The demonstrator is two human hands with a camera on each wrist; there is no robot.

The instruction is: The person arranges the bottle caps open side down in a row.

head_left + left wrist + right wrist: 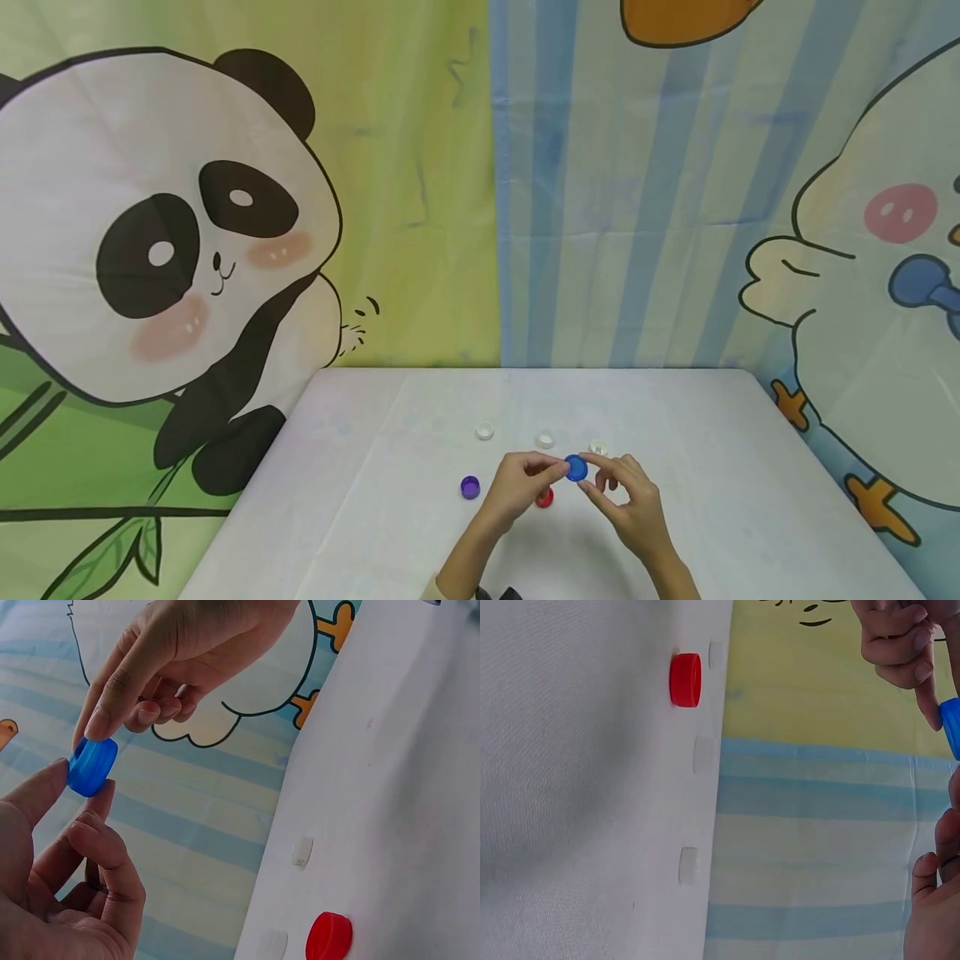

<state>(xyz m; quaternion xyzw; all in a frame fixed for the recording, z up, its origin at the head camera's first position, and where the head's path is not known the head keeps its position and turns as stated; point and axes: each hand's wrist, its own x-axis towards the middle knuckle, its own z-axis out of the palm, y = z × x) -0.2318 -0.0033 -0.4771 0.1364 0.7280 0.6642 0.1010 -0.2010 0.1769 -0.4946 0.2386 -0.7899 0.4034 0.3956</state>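
A round blue bottle cap is up off the table, between both hands. My left hand pinches its left side with thumb and index finger. From the right, my right hand holds the rim between thumb and index finger, its other fingers bent. In the left wrist view, the blue cap is seen tilted between fingertips. Partly covered by the left hand in the head view, a red cap stays on the table. A purple cap lies left of that hand.
Beyond the hands, a clear or white cap, a second pale cap and a third pale cap lie in a rough row. The white-covered table meets a printed curtain at its far edge.
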